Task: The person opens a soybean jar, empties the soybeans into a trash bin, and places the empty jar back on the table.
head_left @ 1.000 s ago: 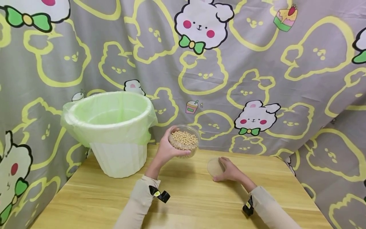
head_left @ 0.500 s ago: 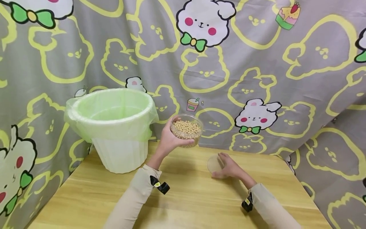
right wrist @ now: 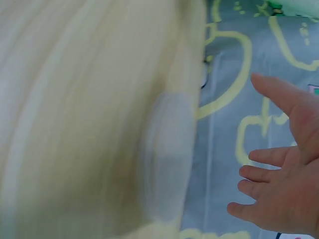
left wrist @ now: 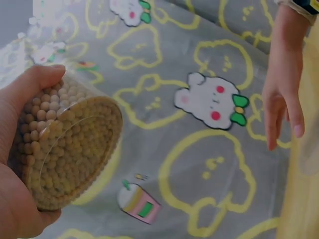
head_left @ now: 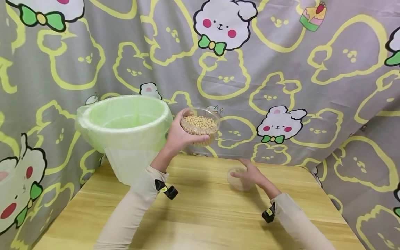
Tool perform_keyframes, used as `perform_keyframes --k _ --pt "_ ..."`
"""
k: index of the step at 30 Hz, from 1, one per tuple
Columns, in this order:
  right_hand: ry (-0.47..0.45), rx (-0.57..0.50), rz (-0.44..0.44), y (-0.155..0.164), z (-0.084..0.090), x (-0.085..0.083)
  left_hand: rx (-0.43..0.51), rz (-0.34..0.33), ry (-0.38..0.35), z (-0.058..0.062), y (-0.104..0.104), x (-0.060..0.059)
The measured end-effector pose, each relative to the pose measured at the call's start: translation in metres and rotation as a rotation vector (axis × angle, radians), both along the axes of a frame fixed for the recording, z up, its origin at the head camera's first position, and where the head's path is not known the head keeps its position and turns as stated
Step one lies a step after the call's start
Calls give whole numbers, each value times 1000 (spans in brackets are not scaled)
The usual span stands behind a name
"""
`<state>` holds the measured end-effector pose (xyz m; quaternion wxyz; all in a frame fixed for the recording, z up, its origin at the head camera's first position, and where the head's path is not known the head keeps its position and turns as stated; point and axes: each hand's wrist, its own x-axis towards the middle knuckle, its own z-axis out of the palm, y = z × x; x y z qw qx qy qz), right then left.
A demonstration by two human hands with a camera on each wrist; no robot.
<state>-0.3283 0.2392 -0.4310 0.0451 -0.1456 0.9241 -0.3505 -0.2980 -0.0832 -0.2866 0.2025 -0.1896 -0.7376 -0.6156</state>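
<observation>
My left hand [head_left: 180, 136] grips a clear round tub [head_left: 200, 126] filled with pale soybeans [left wrist: 79, 137], held up above the table. In the left wrist view the thumb lies along the tub's side, and its ringed bottom faces the camera. My right hand [head_left: 253, 174] hovers over a clear round lid [head_left: 236, 181] that lies flat on the table. The right wrist view shows that hand [right wrist: 286, 189] with fingers spread and nothing between them, apart from the blurred lid [right wrist: 167, 157].
A white bin [head_left: 125, 163] with a light green liner bag stands at the table's left, close to my left forearm. Behind the wooden table [head_left: 200, 215] hangs a grey curtain [head_left: 281, 62] with yellow cartoon outlines.
My left hand has raised the tub of soybeans and shifted it slightly toward the bin. The right hand has let go of the lid and lifted off it.
</observation>
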Motion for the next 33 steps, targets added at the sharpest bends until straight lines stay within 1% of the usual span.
perform_keyframes --k 3,6,9,11,15,19,24,29,33 --pt "41 -60 11 -10 11 -5 23 -6 -8 19 -7 8" --pt "57 -164 30 -24 26 -10 37 -4 -8 38 -17 14" --pt "52 -290 48 -43 47 -12 37 8 -3 55 -29 18" --pt "36 -372 57 -58 64 -10 41 12 0 65 -38 20" --pt "-11 -501 64 -88 95 -4 33 34 12 81 -57 23" --pt "-65 -645 96 -119 122 0 21 67 15 94 -74 27" --pt "-165 -808 167 -157 146 5 33 90 -4 103 -92 33" --pt "-267 -914 167 -193 163 6 37 94 -15 110 -105 35" --pt "-316 -932 148 -216 167 5 3 101 -30 114 -115 34"
